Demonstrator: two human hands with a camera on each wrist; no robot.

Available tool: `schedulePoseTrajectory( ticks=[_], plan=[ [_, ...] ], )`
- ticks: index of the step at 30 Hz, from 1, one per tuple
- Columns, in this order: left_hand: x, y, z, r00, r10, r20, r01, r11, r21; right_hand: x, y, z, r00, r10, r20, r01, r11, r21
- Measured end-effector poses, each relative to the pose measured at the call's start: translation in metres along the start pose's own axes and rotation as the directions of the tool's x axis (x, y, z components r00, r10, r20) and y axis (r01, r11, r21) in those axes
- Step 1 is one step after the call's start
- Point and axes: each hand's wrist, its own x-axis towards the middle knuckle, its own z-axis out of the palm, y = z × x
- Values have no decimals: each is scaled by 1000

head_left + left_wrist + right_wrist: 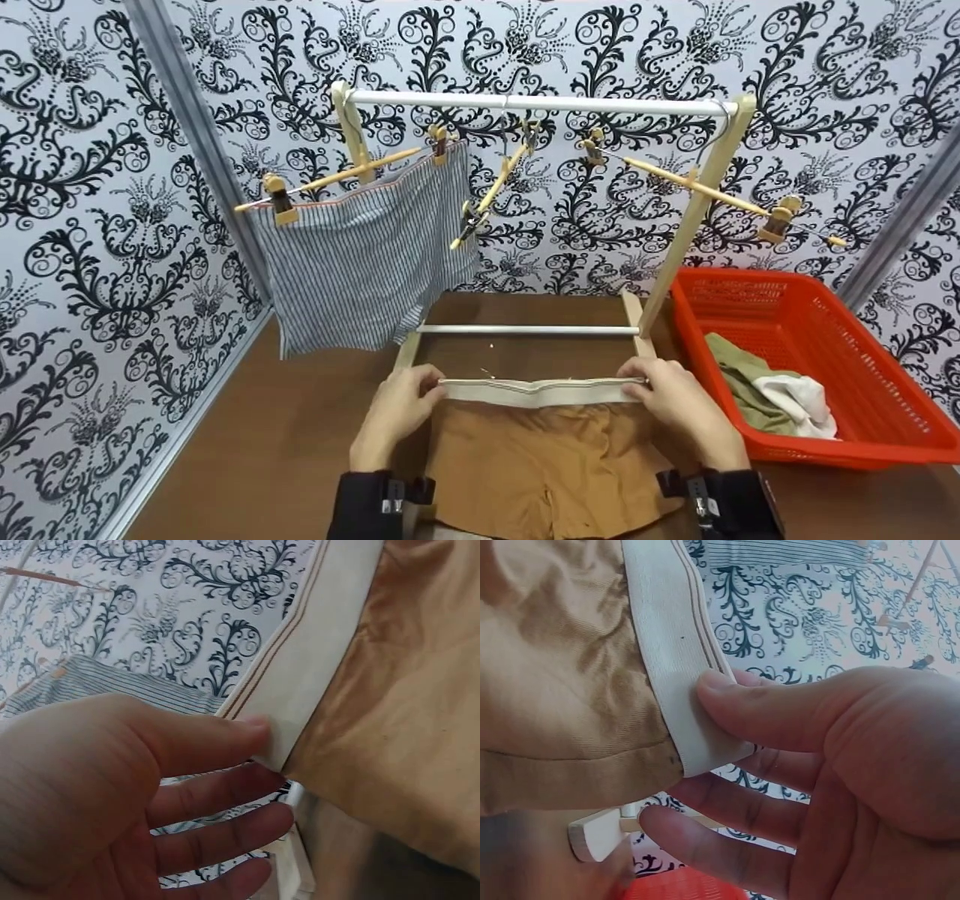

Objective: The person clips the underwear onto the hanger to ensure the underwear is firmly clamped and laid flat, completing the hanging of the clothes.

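Observation:
Brown shorts with a cream waistband hang between my two hands in the head view. My left hand pinches the left end of the waistband; in the left wrist view the thumb lies across the cream band. At the opposite end my right hand pinches the band between thumb and fingers. The waistband stretches nearly level, with a slight dip in its middle. Striped shorts hang from a clip hanger on the left of the rack.
A wooden rack with a white rail stands behind the shorts. Two more clip hangers, a middle hanger and a right hanger, carry no clothes. At right, a red basket holds a green cloth and a white cloth.

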Motion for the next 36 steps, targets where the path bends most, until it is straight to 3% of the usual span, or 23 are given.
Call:
schedulePoseTrajectory(
  ticks=[12,26,30,36],
  plan=[
    [4,-2,23,988,-64,-139,76,994,83,2,8,8,999,43,3,-43,999,-11],
    [3,-5,32,982,-131,-133,144,985,92,1,14,12,997,71,34,-69,996,-50],
    [4,2,27,986,-118,-117,127,990,68,-1,12,6,997,68,28,-67,997,-30],
    [3,25,13,993,11,-118,-7,999,37,-6,0,-9,999,32,40,-34,999,32]
  ],
)
